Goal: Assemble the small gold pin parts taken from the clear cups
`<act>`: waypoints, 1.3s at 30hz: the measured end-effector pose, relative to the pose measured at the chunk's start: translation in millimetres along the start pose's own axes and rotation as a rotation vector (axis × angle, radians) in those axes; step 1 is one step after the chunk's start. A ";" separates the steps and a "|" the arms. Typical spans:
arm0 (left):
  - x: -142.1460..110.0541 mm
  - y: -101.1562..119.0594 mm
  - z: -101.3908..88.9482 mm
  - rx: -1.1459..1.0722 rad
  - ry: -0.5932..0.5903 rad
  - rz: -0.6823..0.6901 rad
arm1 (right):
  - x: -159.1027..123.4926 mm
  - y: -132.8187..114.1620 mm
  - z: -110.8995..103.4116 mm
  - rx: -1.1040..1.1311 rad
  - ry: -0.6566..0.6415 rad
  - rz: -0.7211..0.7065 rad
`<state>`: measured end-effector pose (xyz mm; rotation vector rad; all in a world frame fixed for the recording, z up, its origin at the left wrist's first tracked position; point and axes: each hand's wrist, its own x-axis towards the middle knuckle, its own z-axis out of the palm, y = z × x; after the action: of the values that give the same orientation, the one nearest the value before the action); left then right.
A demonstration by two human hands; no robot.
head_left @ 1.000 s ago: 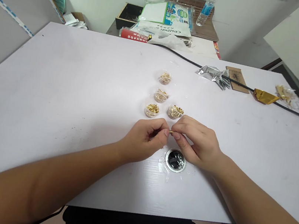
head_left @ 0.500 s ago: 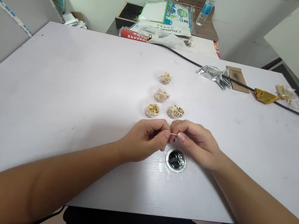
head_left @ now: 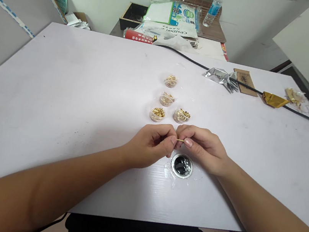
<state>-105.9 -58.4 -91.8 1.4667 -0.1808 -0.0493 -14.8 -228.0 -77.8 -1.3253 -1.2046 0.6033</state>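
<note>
Between my fingertips a thin gold-coloured metal pin (head_left: 180,140) lies nearly level. My left hand (head_left: 154,145) pinches its left end, and my right hand (head_left: 203,148) grips the right end between thumb and fingers. Both ends are hidden by the fingers. Just beyond the hands stand small clear cups of tiny gold pieces: a near-left cup (head_left: 157,114), a near-right cup (head_left: 182,116), a middle cup (head_left: 167,99) and a far cup (head_left: 171,81). Below my hands is a round metal-rimmed hole (head_left: 182,166) in the table, with clear tape around it.
A black cable (head_left: 181,54) runs across the back of the white table (head_left: 91,71). Silver foil (head_left: 218,75), a cardboard piece (head_left: 246,82), gold foil (head_left: 275,100) and a plastic bag (head_left: 295,97) lie by it. A water bottle (head_left: 212,12) stands behind.
Both hands have shifted very slightly to the right and toward me, with the gold pin still held between them. The cups have not moved.
</note>
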 end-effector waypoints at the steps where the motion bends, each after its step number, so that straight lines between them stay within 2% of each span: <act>1: 0.1 0.0 -0.1 0.001 -0.001 -0.003 | -0.3 0.2 0.1 0.009 0.004 0.006; 19: -1.0 1.7 -0.1 0.024 -0.042 0.031 | -4.5 11.0 2.4 0.151 0.054 0.034; 39: -0.8 -1.8 2.1 0.043 -0.035 0.087 | -4.0 12.1 2.1 0.151 0.062 0.049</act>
<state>-106.9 -60.5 -93.5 1.4998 -0.2755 -0.0012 -14.6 -228.1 -90.7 -1.2405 -1.0576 0.6703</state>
